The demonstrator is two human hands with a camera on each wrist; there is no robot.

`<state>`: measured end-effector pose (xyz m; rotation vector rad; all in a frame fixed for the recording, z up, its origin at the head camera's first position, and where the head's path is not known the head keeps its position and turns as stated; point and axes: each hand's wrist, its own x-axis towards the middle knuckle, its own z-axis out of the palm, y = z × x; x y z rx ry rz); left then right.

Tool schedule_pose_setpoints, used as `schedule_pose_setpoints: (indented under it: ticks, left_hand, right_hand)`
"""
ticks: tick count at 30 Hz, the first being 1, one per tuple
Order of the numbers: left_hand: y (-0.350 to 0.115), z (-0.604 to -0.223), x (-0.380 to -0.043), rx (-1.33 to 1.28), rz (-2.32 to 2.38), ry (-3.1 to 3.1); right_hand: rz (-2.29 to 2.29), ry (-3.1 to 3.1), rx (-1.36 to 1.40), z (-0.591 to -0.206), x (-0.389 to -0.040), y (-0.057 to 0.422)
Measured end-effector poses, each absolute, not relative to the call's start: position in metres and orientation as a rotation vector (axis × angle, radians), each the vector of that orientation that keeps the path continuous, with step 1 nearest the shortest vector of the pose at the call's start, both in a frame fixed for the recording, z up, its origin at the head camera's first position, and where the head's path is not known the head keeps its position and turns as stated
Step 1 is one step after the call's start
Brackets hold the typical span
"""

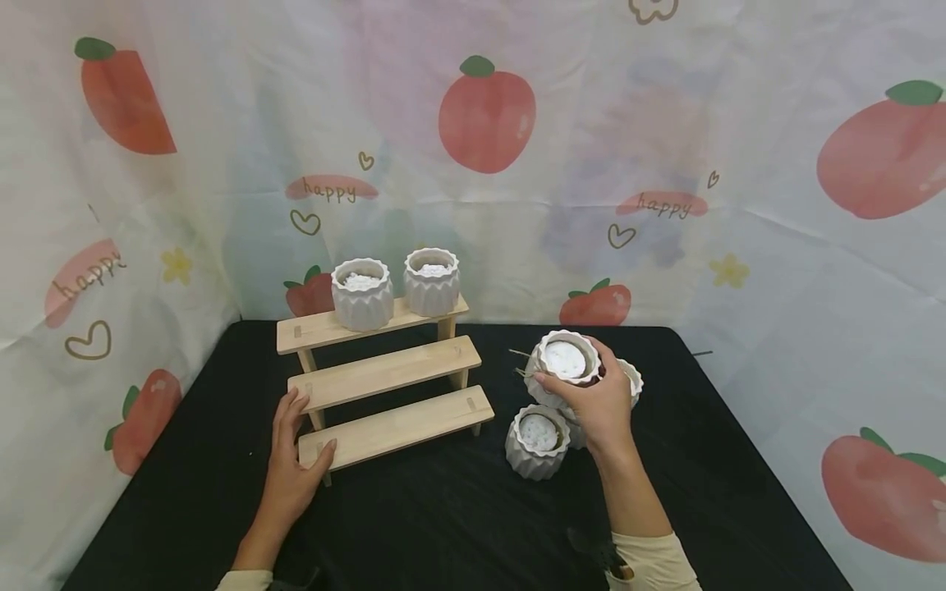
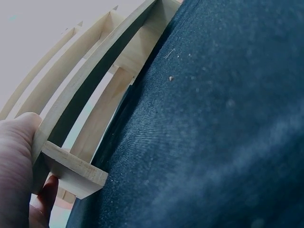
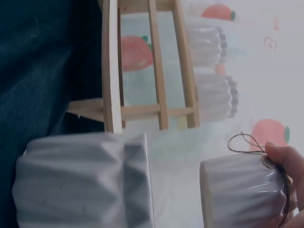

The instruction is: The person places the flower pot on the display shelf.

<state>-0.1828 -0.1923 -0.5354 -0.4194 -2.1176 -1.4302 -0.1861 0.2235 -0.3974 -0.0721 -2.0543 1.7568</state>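
A three-tier wooden stand (image 1: 392,369) is at the left of the table, with two white fluted pots (image 1: 362,297) on its top tier. My left hand (image 1: 291,464) grips the stand's left end, the thumb on the lowest tier; in the left wrist view a finger (image 2: 46,197) shows behind the end piece. My right hand (image 1: 602,402) holds a white fluted pot (image 3: 242,190) by its rim, twine (image 3: 247,142) tied around it. In the right wrist view this pot is apart from a nearer pot (image 3: 80,180). The palm is hidden.
Several more white pots stand under and around my right hand, one in front (image 1: 537,443) and one partly hidden behind the hand (image 1: 632,379). A black cloth (image 1: 443,525) covers the table. Printed curtains (image 1: 517,230) hang behind it and at both sides.
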Motion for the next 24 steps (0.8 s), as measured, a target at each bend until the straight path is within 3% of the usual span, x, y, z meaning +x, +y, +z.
schedule_pose_setpoints:
  ticks: [24]
  left_hand:
    - [-0.198,-0.539,-0.185,-0.452,-1.416,-2.136]
  right_hand:
    - [1.779,-2.150,0.016,-0.394,-0.221,0.163]
